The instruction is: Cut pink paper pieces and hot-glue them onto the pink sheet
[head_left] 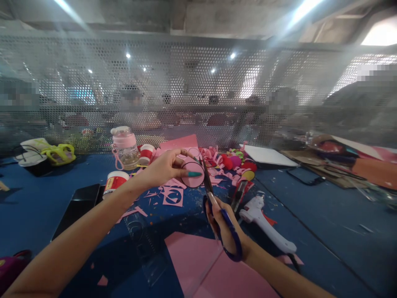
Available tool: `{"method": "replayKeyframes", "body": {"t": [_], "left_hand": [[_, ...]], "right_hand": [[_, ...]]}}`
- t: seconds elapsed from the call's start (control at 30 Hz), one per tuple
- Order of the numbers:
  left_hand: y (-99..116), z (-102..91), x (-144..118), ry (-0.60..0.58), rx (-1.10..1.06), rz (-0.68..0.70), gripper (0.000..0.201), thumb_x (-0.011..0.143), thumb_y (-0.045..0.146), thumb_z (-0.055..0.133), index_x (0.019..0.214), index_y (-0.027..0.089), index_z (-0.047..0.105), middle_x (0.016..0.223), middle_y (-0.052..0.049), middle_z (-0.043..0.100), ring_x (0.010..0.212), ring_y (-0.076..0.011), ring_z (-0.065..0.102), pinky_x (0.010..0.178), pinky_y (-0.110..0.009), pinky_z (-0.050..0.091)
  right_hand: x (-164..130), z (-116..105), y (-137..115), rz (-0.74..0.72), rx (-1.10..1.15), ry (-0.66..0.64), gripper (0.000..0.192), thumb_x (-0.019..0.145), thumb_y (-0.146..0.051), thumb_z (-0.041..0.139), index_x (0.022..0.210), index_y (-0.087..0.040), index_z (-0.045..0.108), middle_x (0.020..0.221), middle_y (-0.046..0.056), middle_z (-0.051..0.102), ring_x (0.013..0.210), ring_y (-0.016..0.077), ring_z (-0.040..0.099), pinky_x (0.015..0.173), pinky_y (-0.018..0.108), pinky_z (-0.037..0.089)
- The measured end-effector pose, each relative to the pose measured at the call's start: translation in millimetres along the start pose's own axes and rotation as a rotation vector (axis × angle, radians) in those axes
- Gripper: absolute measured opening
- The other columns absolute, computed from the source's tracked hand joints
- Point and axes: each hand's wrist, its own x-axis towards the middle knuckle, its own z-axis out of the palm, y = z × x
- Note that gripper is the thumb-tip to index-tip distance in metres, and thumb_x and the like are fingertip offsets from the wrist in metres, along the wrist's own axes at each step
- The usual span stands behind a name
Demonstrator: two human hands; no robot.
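My left hand [166, 165] pinches a small pink paper circle [192, 174] raised above the blue table [310, 223]. My right hand [221, 223] grips blue-handled scissors [217, 207], whose blades point up and meet the circle's right edge. Pink paper scraps [172, 195] with cut-out round holes lie on the table just below the circle. A larger pink sheet [204, 265] lies flat between my forearms, near the front edge.
A white glue gun [263, 221] lies right of my right hand. A pink-lidded bottle [125, 147], red-and-white cups [115, 181], a black phone [79, 207] and a clear ruler [145, 244] sit left. Craft pieces [235, 161], white board [268, 156] and cardboard [341, 165] line the perforated screen [198, 82].
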Motion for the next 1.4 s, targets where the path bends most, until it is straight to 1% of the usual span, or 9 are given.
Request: {"method": "replayKeyframes", "body": {"t": [0.23,0.37,0.53,0.7,0.8,1.0,1.1,1.27,1.4], "left_hand": [[-0.6,-0.7,-0.4,-0.009,0.009,0.008,0.044,0.067,0.020,0.069,0.103,0.013,0.045,0.058,0.007,0.052,0.056,-0.0101,0.058,0.056,-0.024,0.048],[0.6,-0.2,-0.9,-0.018,-0.005,-0.002,0.044,0.067,0.019,0.069,0.103,0.013,0.044,0.059,0.006,0.053,0.057,-0.0102,0.058,0.058,-0.026,0.050],[1.8,-0.3,-1.4,-0.022,0.017,-0.003,0.043,0.068,0.018,0.067,0.104,0.013,0.044,0.060,0.005,0.054,0.057,-0.0107,0.058,0.058,-0.025,0.049],[0.7,-0.6,-0.5,-0.023,0.018,0.007,0.041,0.069,0.017,0.067,0.103,0.013,0.045,0.057,0.008,0.050,0.056,-0.0096,0.056,0.057,-0.024,0.048],[2.6,0.2,-1.3,-0.026,0.010,0.005,0.039,0.068,0.016,0.067,0.100,0.014,0.046,0.054,0.009,0.047,0.054,-0.0088,0.056,0.057,-0.023,0.048],[6.8,0.4,-2.7,-0.044,-0.017,-0.016,0.036,0.068,0.017,0.067,0.097,0.014,0.046,0.055,0.007,0.052,0.056,-0.0106,0.060,0.056,-0.023,0.049],[5.7,-0.7,-1.7,-0.046,-0.022,-0.017,0.038,0.069,0.017,0.067,0.100,0.013,0.045,0.059,0.006,0.056,0.059,-0.0113,0.061,0.058,-0.024,0.050],[3.4,-1.3,-1.0,0.010,-0.007,-0.021,0.044,0.068,0.018,0.068,0.104,0.012,0.043,0.063,0.004,0.059,0.060,-0.0126,0.062,0.062,-0.028,0.051],[2.3,-0.9,-1.2,0.073,0.033,-0.009,0.042,0.069,0.019,0.067,0.102,0.012,0.043,0.062,0.003,0.059,0.059,-0.0127,0.062,0.058,-0.025,0.050]], "right_hand": [[-1.1,0.8,-1.4,0.017,0.028,-0.001,0.047,0.076,-0.068,0.034,0.068,-0.022,0.035,0.046,-0.010,0.027,0.034,0.0049,0.022,0.030,0.018,0.019],[-0.8,-0.1,1.5,0.006,-0.014,0.008,0.044,0.079,-0.064,0.033,0.070,-0.021,0.037,0.046,-0.010,0.027,0.036,0.0053,0.021,0.032,0.018,0.017],[-0.8,-0.6,1.5,0.021,-0.058,0.010,0.042,0.082,-0.062,0.030,0.071,-0.021,0.036,0.048,-0.009,0.025,0.038,0.0055,0.020,0.034,0.019,0.017],[-1.1,-2.0,4.2,-0.018,-0.068,0.007,0.044,0.082,-0.062,0.026,0.069,-0.021,0.035,0.050,-0.009,0.022,0.040,0.0059,0.019,0.035,0.020,0.015],[-0.6,-2.6,5.8,-0.032,-0.069,-0.002,0.042,0.083,-0.061,0.029,0.069,-0.021,0.035,0.050,-0.009,0.022,0.040,0.0058,0.019,0.035,0.020,0.016],[-0.1,-3.0,5.3,-0.034,-0.051,-0.004,0.042,0.081,-0.062,0.032,0.073,-0.021,0.037,0.051,-0.009,0.023,0.041,0.0060,0.019,0.035,0.019,0.016],[-0.1,-3.3,5.4,-0.019,-0.033,-0.005,0.040,0.082,-0.060,0.033,0.074,-0.021,0.038,0.051,-0.009,0.022,0.041,0.0060,0.019,0.035,0.019,0.015],[0.0,-3.1,6.3,-0.001,-0.002,-0.003,0.041,0.081,-0.061,0.033,0.073,-0.021,0.037,0.052,-0.009,0.021,0.041,0.0054,0.018,0.034,0.018,0.015],[-0.4,-1.4,2.9,0.028,-0.007,0.008,0.043,0.080,-0.064,0.033,0.071,-0.021,0.035,0.049,-0.010,0.022,0.037,0.0045,0.019,0.032,0.017,0.017]]}}
